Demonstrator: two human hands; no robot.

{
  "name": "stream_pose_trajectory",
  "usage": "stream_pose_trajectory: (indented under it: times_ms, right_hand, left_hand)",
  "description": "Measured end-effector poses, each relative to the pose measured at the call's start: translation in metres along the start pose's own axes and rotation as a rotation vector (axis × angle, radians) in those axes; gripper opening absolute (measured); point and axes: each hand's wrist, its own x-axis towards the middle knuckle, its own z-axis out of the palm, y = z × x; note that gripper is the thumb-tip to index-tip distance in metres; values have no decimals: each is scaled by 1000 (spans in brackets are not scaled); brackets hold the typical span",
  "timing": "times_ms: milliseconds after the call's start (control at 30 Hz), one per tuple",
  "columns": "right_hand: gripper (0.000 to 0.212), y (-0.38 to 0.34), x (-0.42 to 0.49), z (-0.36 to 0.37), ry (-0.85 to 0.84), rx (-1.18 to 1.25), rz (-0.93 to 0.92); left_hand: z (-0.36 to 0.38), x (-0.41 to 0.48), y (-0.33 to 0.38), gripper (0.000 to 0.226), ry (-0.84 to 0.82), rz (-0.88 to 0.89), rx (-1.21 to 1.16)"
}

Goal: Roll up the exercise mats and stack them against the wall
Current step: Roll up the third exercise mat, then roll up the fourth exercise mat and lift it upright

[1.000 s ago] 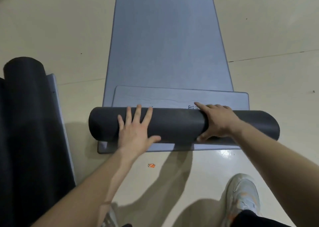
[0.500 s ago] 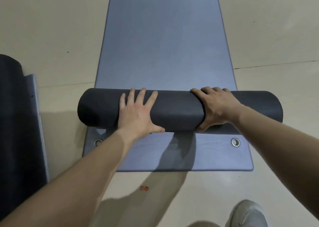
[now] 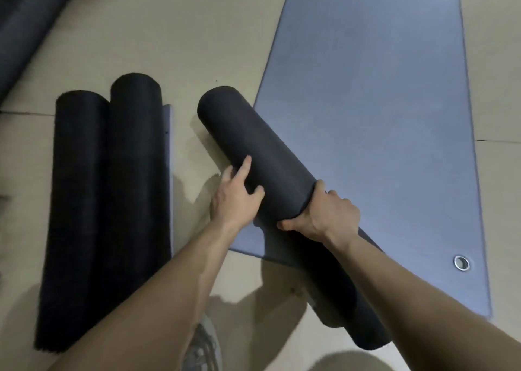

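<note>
A dark rolled mat (image 3: 262, 156) lies slanted across the near left corner of a flat blue-grey mat (image 3: 380, 111), its far end over the bare floor. My left hand (image 3: 236, 198) holds its left side, fingers curled onto the roll. My right hand (image 3: 324, 215) grips round it from the right, thumb under. Two more dark rolled mats (image 3: 104, 201) lie side by side on the floor to the left.
The flat mat has a metal eyelet (image 3: 461, 263) near its near right corner. More rolled mats (image 3: 25, 23) lie at the top left. My shoe (image 3: 203, 348) stands on the beige floor at the bottom.
The roll lay square across the flat mat; now it is swung to a slant with its far end to the left. My view has turned left, showing the two rolled mats.
</note>
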Motion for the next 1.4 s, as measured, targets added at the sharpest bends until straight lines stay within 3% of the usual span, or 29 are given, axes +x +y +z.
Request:
stream_pose_trajectory:
  times_ms: [67,100,167,267,433,567,667,867,967,1067,1167,1233,1300,1400]
  right_hand:
    - [109,-43,-2,14,25,-1,-42]
    - [108,-59,-3,19,19,-25,-86]
    - [112,-72,-1,25,-52,-39,-158]
    - [117,-55,6,30,-253,217,-130]
    - [117,-70,4,42,-207,375,-186]
    - [118,-123,5,63,-204,485,-213]
    - [115,-160,4,76,-167,422,-211]
    - [117,-183,9,85,-234,416,-265]
    - [113,-186,11,84,-259,401,-276]
    - [98,-174,5,67,-344,496,-287]
    - [73,-125,-9,46,-289,462,-261]
    - [62,-65,-18,39,-185,299,-205]
    - [55,6,-30,40,-153,137,-125]
    - [60,104,-55,50,-195,-81,-19]
  left_hand:
    - [-8,0,-14,100,-96,-177,-447]
    - [-12,2,-23,106,-79,-221,-556]
    - [-19,6,-40,109,-48,-256,-633]
    - [-22,10,-54,119,-44,-234,-664]
    - [-26,16,-60,104,2,-236,-648]
    - [-59,31,-86,86,80,-245,-488]
    - [-76,35,-98,69,142,-250,-280]
    - [-84,26,-115,75,209,-263,-166]
    - [-82,20,-101,62,248,-259,53]
    - [-82,10,-81,51,271,-287,175]
    - [-71,-7,-63,43,303,-124,241]
    - [-46,-21,-38,37,234,66,250]
    - [-7,-36,-11,38,3,250,291]
    - [59,-59,11,68,-359,355,439]
